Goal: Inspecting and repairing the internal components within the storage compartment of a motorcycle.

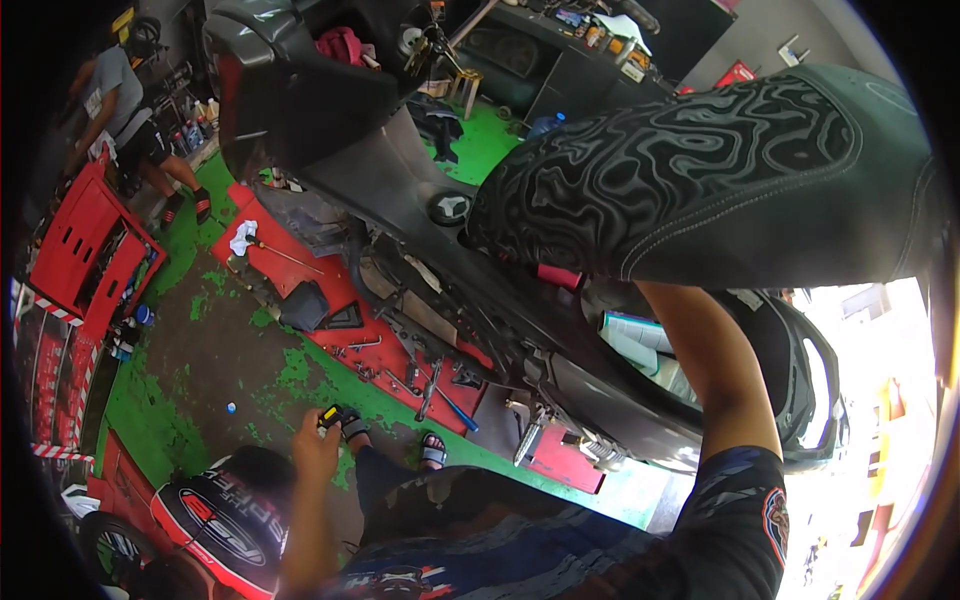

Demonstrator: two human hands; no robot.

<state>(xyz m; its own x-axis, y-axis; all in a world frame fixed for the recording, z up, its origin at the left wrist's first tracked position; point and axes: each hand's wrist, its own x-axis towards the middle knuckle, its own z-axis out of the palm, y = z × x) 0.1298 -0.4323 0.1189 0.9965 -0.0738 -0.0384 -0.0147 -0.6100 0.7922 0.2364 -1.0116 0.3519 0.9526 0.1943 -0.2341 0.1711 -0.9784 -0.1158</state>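
Observation:
My left hand is raised over the floor at the lower left, its fingers closed around a small yellow-and-black object whose kind I cannot make out. On the right, my right forearm reaches up over the open storage well of a dark scooter. The raised black patterned seat covers my right hand, so neither its fingers nor anything in them shows. Inside the well, close to that forearm, lies a pale blue-green item.
The scooter stands on a red platform scattered with small parts, a blue-handled tool and a screwdriver. A red tool cabinet and a person are at the far left. A red-and-black motorcycle stands at the lower left.

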